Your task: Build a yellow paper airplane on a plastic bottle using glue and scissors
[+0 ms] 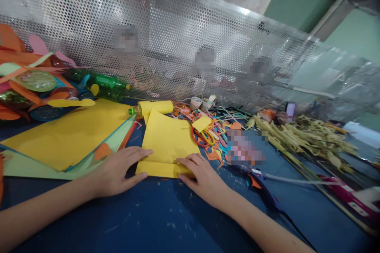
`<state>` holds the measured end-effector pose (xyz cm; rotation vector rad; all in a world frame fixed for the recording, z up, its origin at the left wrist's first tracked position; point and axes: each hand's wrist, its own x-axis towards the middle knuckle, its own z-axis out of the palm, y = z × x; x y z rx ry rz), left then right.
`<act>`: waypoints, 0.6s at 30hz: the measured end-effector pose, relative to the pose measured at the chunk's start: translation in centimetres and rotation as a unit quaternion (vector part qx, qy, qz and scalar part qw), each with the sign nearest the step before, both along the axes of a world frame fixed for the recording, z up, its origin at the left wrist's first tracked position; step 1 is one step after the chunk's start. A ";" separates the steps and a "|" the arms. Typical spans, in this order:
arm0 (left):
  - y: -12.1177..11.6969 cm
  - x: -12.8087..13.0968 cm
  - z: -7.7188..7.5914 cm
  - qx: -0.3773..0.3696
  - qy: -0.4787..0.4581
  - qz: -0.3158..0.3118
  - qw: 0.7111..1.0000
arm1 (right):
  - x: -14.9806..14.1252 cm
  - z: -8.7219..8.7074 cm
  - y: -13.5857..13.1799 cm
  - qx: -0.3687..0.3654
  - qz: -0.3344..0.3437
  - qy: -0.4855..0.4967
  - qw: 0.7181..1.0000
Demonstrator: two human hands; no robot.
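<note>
A yellow paper sheet (166, 140) lies on the blue table (154, 221) with its near edge folded over. My left hand (118, 170) rests flat at the sheet's near left corner, fingers spread and touching the fold. My right hand (202, 176) presses down on the near right part of the fold with its fingers together. Neither hand grips anything. A plastic bottle wrapped in yellow paper (152, 108) lies just beyond the sheet.
A stack of yellow and green sheets (68, 136) lies at the left, with coloured bottle crafts (38, 87) behind it. Orange-handled scissors (203, 136) sit among paper scraps at the right. A glue gun (261, 187) and dried leaves (303, 136) lie further right. A perforated metal screen (178, 35) closes off the back.
</note>
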<state>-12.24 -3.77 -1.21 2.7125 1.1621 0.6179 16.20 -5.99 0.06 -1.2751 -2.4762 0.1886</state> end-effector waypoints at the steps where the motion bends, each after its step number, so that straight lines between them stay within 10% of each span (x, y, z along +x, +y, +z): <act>1: 0.0 -0.1 0.0 0.000 0.002 -0.001 1.000 | 0.0 0.1 -0.1 0.002 0.000 0.003 1.000; 11: -0.3 -0.4 0.9 -0.021 -0.163 0.062 0.985 | 0.1 2.8 -1.2 0.163 0.097 -0.030 0.981; 18: 0.5 -0.4 0.7 -0.019 -0.257 0.104 0.961 | 1.6 2.7 -1.5 0.254 -0.038 0.330 0.908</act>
